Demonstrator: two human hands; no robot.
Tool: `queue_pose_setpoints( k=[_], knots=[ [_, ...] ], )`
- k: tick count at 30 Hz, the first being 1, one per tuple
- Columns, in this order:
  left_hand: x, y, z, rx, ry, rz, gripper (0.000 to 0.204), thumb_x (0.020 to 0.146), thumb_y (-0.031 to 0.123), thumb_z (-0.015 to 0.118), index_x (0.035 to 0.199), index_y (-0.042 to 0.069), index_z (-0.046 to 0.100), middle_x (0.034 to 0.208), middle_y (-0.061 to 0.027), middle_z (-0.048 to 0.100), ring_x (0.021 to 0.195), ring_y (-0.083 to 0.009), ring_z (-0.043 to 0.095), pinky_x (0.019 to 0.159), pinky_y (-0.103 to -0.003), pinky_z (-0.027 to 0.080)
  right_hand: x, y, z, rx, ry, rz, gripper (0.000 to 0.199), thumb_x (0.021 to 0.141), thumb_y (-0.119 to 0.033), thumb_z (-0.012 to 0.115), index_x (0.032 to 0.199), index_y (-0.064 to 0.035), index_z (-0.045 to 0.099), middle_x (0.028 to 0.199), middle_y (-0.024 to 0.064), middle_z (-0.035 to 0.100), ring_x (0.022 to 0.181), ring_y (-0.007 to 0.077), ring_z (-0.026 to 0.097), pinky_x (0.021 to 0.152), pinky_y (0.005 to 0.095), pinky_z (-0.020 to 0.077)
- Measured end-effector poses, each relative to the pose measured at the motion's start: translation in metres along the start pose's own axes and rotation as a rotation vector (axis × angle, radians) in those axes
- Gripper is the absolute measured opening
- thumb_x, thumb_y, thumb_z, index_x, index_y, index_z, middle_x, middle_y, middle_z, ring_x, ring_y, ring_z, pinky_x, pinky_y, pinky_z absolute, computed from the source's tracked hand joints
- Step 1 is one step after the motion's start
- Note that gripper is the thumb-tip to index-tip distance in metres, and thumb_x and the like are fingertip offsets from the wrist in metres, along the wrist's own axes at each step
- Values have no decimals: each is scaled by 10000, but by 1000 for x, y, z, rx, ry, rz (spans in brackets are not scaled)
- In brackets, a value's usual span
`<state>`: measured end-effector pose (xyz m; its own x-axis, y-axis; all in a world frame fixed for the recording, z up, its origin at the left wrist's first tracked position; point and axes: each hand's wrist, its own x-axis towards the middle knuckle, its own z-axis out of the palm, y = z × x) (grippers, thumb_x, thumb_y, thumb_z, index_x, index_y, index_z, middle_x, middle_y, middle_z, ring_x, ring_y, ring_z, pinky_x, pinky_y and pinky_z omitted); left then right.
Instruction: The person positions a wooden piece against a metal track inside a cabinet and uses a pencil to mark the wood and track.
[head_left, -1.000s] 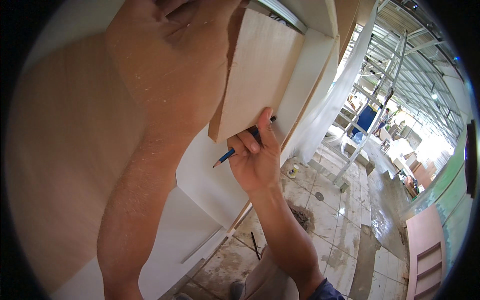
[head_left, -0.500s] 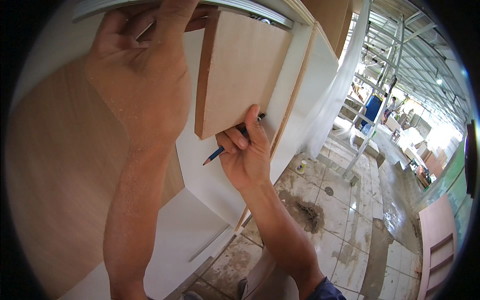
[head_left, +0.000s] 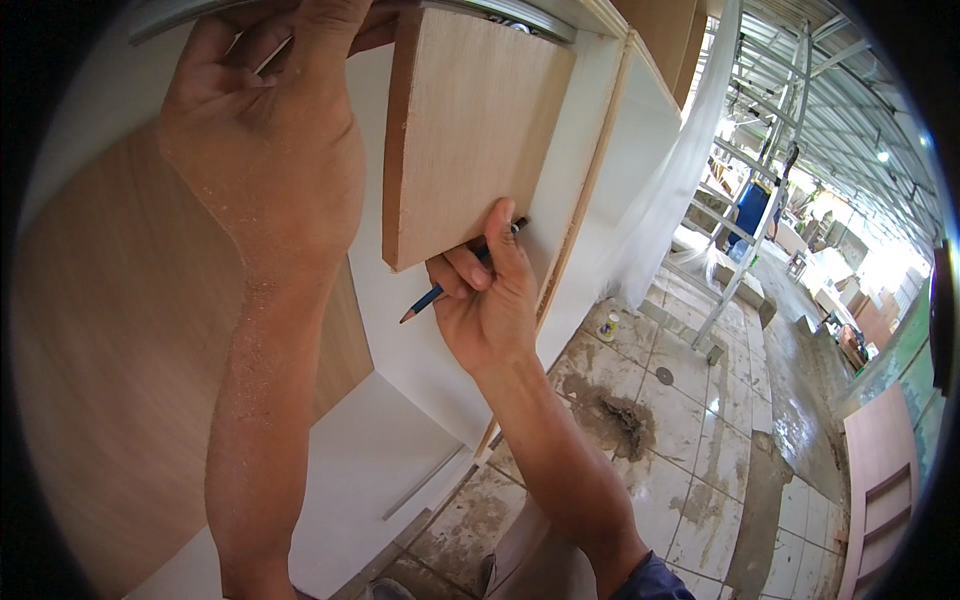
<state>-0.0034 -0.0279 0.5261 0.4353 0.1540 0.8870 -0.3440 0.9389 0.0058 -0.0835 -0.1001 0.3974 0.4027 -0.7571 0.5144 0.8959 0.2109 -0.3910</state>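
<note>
A pale wood block point(head_left: 480, 130) with a darker cut side edge stands upright inside a white-walled cabinet, its top beneath a metal drawer slide point(head_left: 163, 24). My left hand point(head_left: 270, 150) reaches up on the left and is closed about the slide, fingers bent; the fingertips are partly hidden behind the thumb and the rail. At the block's lower edge, my right hand point(head_left: 488, 275) grips it, thumb flat on the front face and fingers curled beneath. Through those same fingers runs a dark blue pencil point(head_left: 425, 301), its sharpened tip pointing down and left.
White cabinet panels point(head_left: 400, 430) and a wood-toned panel point(head_left: 110, 330) surround my arms. Right of the cabinet hang clear plastic sheeting point(head_left: 655, 220) and a metal ladder point(head_left: 735, 260). Stained floor tiles point(head_left: 675, 400) have a broken hole point(head_left: 625, 425). A wooden door panel point(head_left: 880, 470) leans far right.
Both hands, the block and the slide appear slightly farther left and higher in the picture; the background has shifted slightly too. Both grips look the same.
</note>
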Motion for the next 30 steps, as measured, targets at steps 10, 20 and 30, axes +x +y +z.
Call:
queue_pose_setpoints(
  k=[10, 20, 30],
  knots=[
    [6, -1, 6, -34, 36, -90, 264, 961, 96, 689, 1151, -61, 595, 1002, -141, 715, 879, -201, 709, 803, -306, 595, -4, 0, 4, 14, 24, -13, 299, 980, -392, 671, 971, -125, 538, 884, -67, 580, 538, 30, 366, 508, 222, 278],
    [1, -9, 5, -158, 0, -8, 263, 978, 83, 659, 1177, -52, 552, 1052, -164, 700, 960, -202, 694, 837, -332, 587, -6, -3, 7, -26, 60, -33, 289, 996, -415, 640, 971, -136, 566, 886, -81, 589, 528, 25, 351, 510, 218, 264],
    [4, -16, -9, -229, -116, 83, 256, 975, 69, 655, 1177, -49, 550, 1005, -156, 703, 888, -193, 705, 808, -315, 600, -7, -5, 3, -8, 77, -15, 280, 999, -397, 642, 981, -133, 551, 871, -71, 580, 522, 25, 352, 492, 216, 264]
  ],
)
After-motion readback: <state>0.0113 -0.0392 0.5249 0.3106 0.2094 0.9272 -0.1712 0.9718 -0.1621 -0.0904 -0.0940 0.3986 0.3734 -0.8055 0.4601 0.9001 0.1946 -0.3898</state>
